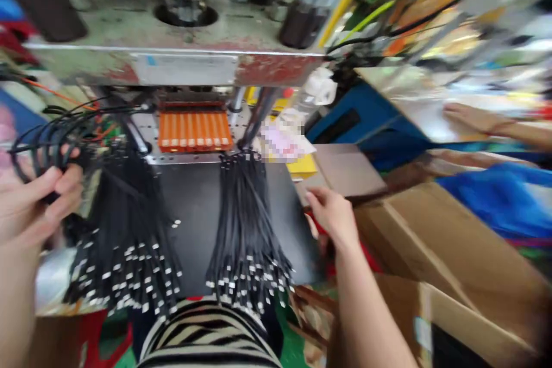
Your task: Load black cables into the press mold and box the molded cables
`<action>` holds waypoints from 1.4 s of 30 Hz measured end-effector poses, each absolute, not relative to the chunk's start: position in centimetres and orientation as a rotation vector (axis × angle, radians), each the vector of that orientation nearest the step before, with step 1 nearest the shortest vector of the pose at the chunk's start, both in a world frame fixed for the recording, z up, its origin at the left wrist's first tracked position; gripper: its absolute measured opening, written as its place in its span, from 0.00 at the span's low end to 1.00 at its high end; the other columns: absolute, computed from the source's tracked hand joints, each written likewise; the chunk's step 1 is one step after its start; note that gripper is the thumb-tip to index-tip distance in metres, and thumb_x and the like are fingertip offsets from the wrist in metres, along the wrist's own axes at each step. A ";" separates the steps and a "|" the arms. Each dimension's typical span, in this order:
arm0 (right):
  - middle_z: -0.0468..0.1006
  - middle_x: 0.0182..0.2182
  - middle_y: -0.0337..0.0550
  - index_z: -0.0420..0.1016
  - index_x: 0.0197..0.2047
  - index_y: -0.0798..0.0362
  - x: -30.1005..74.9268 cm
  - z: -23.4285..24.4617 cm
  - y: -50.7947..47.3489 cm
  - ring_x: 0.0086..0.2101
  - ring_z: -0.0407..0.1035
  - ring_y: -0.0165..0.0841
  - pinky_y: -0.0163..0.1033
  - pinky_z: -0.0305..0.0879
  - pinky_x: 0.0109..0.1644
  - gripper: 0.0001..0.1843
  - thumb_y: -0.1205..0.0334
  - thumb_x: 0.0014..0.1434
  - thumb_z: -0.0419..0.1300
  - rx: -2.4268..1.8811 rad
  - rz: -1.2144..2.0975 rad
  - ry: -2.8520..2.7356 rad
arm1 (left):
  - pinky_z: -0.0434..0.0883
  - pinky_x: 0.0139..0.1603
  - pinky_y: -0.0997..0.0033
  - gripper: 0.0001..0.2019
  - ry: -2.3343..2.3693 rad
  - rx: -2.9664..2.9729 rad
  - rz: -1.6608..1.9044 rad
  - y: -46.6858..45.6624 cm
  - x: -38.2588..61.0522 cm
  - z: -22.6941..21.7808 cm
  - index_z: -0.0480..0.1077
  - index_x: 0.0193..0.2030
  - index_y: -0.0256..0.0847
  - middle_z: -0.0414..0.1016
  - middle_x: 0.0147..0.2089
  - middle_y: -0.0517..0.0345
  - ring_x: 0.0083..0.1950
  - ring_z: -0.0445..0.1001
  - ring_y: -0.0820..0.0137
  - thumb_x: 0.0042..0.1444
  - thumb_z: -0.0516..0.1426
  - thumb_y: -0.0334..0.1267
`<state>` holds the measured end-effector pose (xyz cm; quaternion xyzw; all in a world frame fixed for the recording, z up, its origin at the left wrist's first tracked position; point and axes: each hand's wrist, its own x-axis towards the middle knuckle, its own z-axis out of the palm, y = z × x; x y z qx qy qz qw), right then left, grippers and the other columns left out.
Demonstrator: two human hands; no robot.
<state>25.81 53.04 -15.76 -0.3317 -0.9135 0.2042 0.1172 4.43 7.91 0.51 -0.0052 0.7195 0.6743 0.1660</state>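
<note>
My left hand (52,198) is closed around several looped black cables (45,152) at the left side, raised beside the press. Below and right of it lies a large bundle of black cables (129,213) with pale, shiny ends toward me. A second bundle of black cables (245,224) lies on the right half of the dark work plate (190,201). At the plate's right edge, my right hand (332,213) has its fingers curled in, apart from both bundles; whatever it may hold is hidden. An orange slotted fixture (194,129) sits under the press head, behind the plate.
The press's heavy metal plate (185,66) spans above the fixture, between upright posts. Cardboard boxes (435,241) crowd the right side, with a blue plastic bag (500,195) on top. Another person's hand (470,118) rests on a table at far right.
</note>
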 end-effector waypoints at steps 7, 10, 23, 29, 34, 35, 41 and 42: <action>0.80 0.41 0.47 0.78 0.45 0.51 13.1 -10.7 36.9 0.41 0.75 0.37 0.39 0.67 0.46 0.12 0.61 0.62 0.54 0.562 0.950 -3.002 | 0.55 0.25 0.76 0.11 2.783 0.178 1.732 1.5 2.6 1.8 0.66 0.32 0.41 0.66 0.25 0.65 0.22 0.54 0.80 0.55 0.58 0.46; 0.78 0.41 0.49 0.76 0.46 0.53 10.0 -10.4 29.8 0.43 0.74 0.39 0.40 0.66 0.46 0.12 0.60 0.63 0.55 0.744 0.783 -3.096 | 0.65 0.37 0.66 0.15 3.446 -0.083 0.567 -0.6 1.2 -0.9 0.67 0.43 0.37 0.72 0.35 0.51 0.35 0.69 0.65 0.61 0.51 0.46; 0.77 0.37 0.47 0.72 0.39 0.54 8.5 -9.5 28.3 0.39 0.70 0.36 0.40 0.61 0.44 0.09 0.65 0.66 0.51 0.813 0.330 -2.833 | 0.62 0.48 0.45 0.28 3.484 0.087 -0.439 1.3 0.3 -8.5 0.68 0.49 0.28 0.70 0.48 0.31 0.51 0.67 0.43 0.61 0.47 0.56; 0.78 0.29 0.40 0.73 0.34 0.53 1.2 -6.5 32.0 0.32 0.71 0.31 0.34 0.62 0.38 0.05 0.62 0.60 0.58 0.147 0.985 -2.504 | 0.68 0.56 0.61 0.15 3.108 1.245 0.577 9.3 -2.4 -6.8 0.70 0.50 0.39 0.75 0.49 0.49 0.53 0.72 0.63 0.64 0.50 0.44; 0.80 0.27 0.40 0.75 0.31 0.53 -4.1 -6.6 33.6 0.31 0.74 0.33 0.33 0.63 0.38 0.06 0.59 0.56 0.62 -0.188 1.248 -2.448 | 0.69 0.60 0.60 0.14 2.805 1.939 0.667 14.7 -3.9 -7.9 0.70 0.53 0.39 0.74 0.54 0.48 0.57 0.71 0.65 0.64 0.51 0.36; 0.80 0.27 0.41 0.76 0.30 0.53 -4.6 -6.7 33.8 0.31 0.74 0.33 0.33 0.63 0.37 0.07 0.59 0.55 0.62 -0.203 1.242 -2.474 | 0.70 0.59 0.59 0.13 2.810 2.011 0.677 15.3 -4.3 -8.4 0.71 0.52 0.39 0.75 0.53 0.49 0.56 0.73 0.65 0.64 0.51 0.35; 0.79 0.22 0.38 0.75 0.25 0.52 -5.1 -7.3 35.0 0.26 0.74 0.31 0.32 0.65 0.34 0.07 0.66 0.54 0.61 -0.158 1.275 -2.577 | 0.72 0.58 0.64 0.12 2.843 2.183 0.785 16.0 -5.4 -10.4 0.74 0.47 0.36 0.79 0.49 0.51 0.52 0.77 0.68 0.65 0.50 0.33; 0.79 0.22 0.38 0.75 0.26 0.52 -4.9 -7.3 35.1 0.26 0.74 0.30 0.31 0.65 0.35 0.06 0.67 0.54 0.61 -0.143 1.280 -2.587 | 0.72 0.58 0.64 0.13 2.849 2.176 0.737 16.0 -5.3 -10.3 0.73 0.49 0.36 0.79 0.49 0.51 0.52 0.76 0.68 0.65 0.50 0.32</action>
